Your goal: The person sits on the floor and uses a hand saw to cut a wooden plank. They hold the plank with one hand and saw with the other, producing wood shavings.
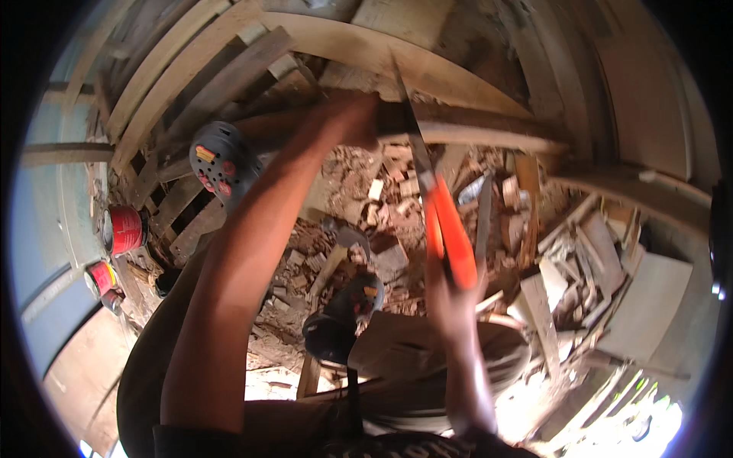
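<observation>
Head view: at nine o'clock stands a red can (contents unclear). At four, the right hand clasps the orange-handled saw, its dark blade tapering toward twelve; the left hand, at twelve, has a grip I cannot tell.

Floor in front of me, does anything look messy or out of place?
Yes: wood scraps lie strewn over the floor, scattered rather than stacked. Right of the orange-handled saw, a pale bluish item lies among them; its colour stands out against the brown. I can't tell what it is.
</observation>
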### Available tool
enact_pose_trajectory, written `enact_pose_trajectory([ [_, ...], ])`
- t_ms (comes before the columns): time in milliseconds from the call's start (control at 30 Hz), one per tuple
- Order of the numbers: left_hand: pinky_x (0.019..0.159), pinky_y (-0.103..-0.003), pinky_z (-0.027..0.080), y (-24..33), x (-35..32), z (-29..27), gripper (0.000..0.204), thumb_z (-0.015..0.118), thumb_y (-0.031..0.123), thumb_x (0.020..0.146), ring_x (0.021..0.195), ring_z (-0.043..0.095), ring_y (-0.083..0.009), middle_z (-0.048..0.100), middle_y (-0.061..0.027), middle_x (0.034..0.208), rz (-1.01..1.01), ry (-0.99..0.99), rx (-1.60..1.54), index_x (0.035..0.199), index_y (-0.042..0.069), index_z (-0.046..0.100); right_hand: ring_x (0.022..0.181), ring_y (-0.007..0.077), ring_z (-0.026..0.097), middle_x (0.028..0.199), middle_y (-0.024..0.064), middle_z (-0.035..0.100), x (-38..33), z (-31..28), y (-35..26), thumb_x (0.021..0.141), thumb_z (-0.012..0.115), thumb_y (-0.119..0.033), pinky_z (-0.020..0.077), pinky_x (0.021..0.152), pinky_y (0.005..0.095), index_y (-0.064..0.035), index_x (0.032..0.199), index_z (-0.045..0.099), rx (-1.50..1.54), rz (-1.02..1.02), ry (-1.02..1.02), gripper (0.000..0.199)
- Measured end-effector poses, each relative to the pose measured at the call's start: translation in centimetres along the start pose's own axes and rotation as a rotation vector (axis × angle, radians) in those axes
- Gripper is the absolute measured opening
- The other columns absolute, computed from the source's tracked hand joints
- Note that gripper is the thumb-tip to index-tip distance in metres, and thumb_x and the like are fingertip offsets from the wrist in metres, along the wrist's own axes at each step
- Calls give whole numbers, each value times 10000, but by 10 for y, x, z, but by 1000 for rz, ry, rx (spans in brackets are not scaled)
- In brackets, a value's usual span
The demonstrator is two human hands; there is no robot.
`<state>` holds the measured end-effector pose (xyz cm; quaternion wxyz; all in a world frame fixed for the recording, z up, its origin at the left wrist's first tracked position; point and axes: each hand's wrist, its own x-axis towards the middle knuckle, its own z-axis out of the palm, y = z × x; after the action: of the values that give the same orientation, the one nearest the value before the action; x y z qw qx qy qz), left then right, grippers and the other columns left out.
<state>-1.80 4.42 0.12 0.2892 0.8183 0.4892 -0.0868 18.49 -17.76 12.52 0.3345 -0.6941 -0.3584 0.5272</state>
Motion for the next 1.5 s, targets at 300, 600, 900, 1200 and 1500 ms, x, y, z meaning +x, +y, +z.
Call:
enact_pose_trajectory([
  [300,843,-447,570,25,-7,-22,611,798,302,733,955,694,-329,711,-213,975,-137,-91,195,1156,-79,575,621,125,618,649,58,617,-117,-46,24,810,630,-112,508,645,278,-4,794,642,-193,-18,-1,110],
  [600,599,-421,558,-29,8,18,404,821,298,670,696,718,-310,717,-204,770,115,17,139,879,-23,694,517,217,582,594,158,609,22,30,17,823,674,-144,458,524,396,44,741,615,-189,-130,-9,214],
  [900,697,-429,576,-16,12,4,612,875,343,606,785,719,-355,725,-216,855,129,89,110,1034,-48,676,507,111,459,546,27,541,84,22,0,873,626,-119,389,466,343,24,682,605,55,-146,-23,240],
  [1200,691,-420,586,10,11,-6,515,852,387,620,710,714,-301,721,-213,786,-54,-45,202,896,-18,696,557,131,583,619,30,597,-78,-41,42,782,660,-180,479,552,307,19,740,599,-105,-111,-41,212],
  [1500,672,-426,581,-17,2,1,490,856,344,592,743,716,-331,727,-219,837,13,24,40,898,-15,722,530,111,513,605,5,545,-23,2,31,823,624,-109,424,520,282,-15,742,604,-96,-145,21,126],
])
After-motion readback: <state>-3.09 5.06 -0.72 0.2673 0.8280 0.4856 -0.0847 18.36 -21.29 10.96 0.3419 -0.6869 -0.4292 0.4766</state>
